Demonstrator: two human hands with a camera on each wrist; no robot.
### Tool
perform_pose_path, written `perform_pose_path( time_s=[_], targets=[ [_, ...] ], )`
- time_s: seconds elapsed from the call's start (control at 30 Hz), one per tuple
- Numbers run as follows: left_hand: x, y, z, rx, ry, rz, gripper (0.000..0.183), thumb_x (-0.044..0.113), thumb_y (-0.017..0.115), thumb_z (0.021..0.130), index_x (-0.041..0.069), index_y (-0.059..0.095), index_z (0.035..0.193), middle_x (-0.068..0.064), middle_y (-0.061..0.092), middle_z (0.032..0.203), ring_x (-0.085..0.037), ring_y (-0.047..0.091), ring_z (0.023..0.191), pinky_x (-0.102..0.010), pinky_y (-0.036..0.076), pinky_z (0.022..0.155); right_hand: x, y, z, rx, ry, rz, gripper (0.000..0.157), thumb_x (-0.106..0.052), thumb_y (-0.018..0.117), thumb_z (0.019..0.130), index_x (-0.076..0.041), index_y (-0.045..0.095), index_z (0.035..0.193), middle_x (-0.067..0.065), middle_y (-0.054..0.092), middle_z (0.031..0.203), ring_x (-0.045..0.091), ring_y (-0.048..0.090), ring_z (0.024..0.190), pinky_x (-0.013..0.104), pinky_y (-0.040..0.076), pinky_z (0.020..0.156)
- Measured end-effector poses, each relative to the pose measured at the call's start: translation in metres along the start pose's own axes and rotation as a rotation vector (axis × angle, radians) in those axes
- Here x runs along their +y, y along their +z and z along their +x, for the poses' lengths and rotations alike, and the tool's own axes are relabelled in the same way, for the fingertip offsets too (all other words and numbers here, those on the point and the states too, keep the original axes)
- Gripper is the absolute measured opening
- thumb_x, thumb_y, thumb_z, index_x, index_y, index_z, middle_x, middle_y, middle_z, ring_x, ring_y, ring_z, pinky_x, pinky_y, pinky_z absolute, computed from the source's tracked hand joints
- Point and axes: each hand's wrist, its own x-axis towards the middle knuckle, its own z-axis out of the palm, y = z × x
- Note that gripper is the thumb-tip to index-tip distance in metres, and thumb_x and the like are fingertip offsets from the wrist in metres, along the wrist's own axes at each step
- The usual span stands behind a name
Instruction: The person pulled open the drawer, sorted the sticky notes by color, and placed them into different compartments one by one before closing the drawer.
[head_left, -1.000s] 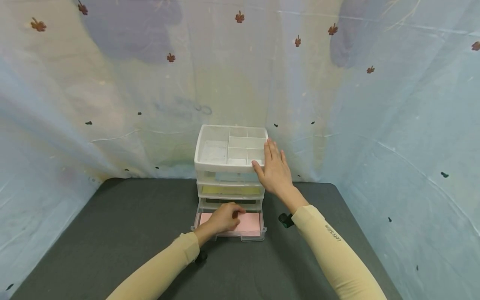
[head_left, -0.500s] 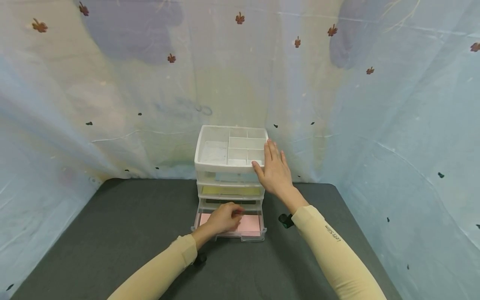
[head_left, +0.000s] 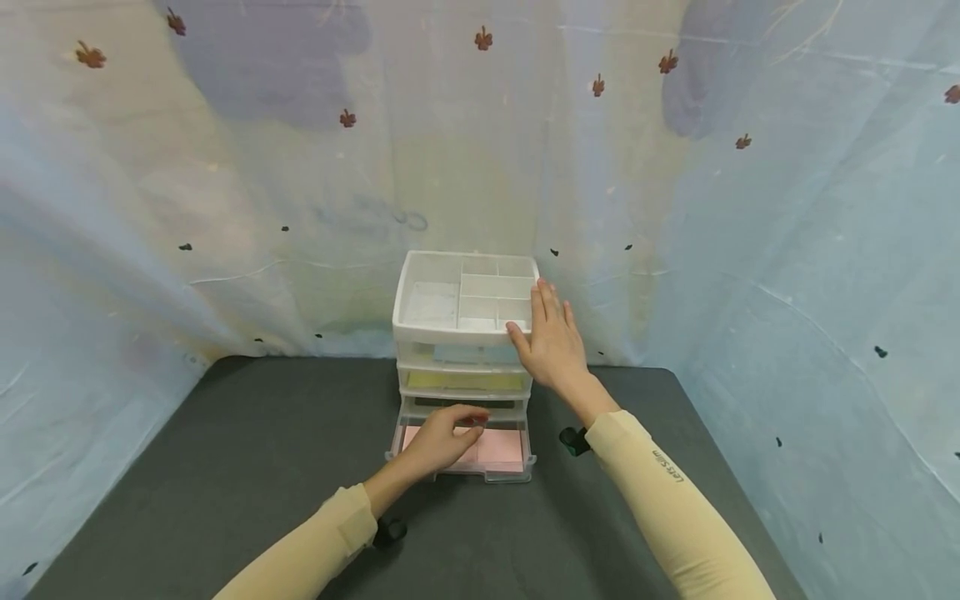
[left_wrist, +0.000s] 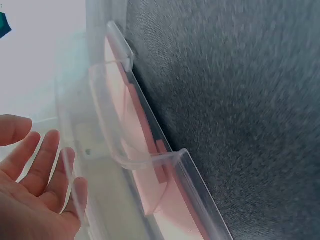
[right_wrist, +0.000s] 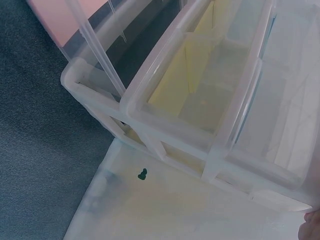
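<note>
A white plastic drawer organizer (head_left: 463,335) stands on the dark table, its clear bottom drawer (head_left: 507,477) pulled out. Pink paper pads (head_left: 500,447) lie side by side inside this drawer. My left hand (head_left: 442,437) is over the drawer's left half, partly covering the pink paper. In the left wrist view its fingers (left_wrist: 46,162) are spread and hold nothing. My right hand (head_left: 555,343) rests against the organizer's upper right side, fingers straight along the rim and thumb at the front edge. Only a fingertip (right_wrist: 311,225) of it shows in the right wrist view.
Yellow paper (head_left: 465,381) shows in the shut drawer above, and something pale blue in the top one. The divided top tray (head_left: 431,302) faces up. A patterned curtain (head_left: 300,183) hangs behind and beside the dark table (head_left: 300,433).
My left hand has drawn back slightly to the left and its fingers have loosened, after being curled over the pink paper. The right hand and the drawer have stayed in place.
</note>
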Motion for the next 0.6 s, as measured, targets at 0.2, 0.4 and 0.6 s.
perform_pose_path(
  time_s=[0.2,0.4,0.6],
  targets=[
    [0.008,-0.004,-0.014,0.018,0.008,-0.018,0.032,0.017,0.064,0.105,0.011,0.069,0.136,0.0,0.072,0.127,-0.026,0.065,0.119,-0.056,0.052,0.098,0.002,0.001,0.0,0.006,-0.003,-0.007,0.085,-0.059,0.033,0.11,-0.001,0.009,0.166,0.013,0.004,0.175,0.031,0.004,0.161,0.053,0.011,0.129],
    [0.012,-0.005,-0.027,0.041,0.011,-0.032,0.028,0.017,0.066,0.104,0.017,0.072,0.132,0.003,0.072,0.126,-0.022,0.065,0.115,-0.043,0.052,0.091,0.001,0.0,0.0,-0.002,0.0,0.001,0.085,-0.058,0.034,0.11,0.0,0.009,0.166,0.013,0.003,0.175,0.032,0.005,0.161,0.053,0.01,0.129],
    [0.018,-0.006,-0.038,0.05,0.029,-0.096,0.031,0.013,0.066,0.104,0.013,0.07,0.135,0.0,0.071,0.129,-0.022,0.067,0.111,-0.033,0.054,0.084,0.001,0.0,0.0,-0.002,-0.002,-0.002,0.085,-0.059,0.033,0.11,0.0,0.009,0.166,0.013,0.003,0.175,0.032,0.005,0.161,0.053,0.01,0.129]
  ],
)
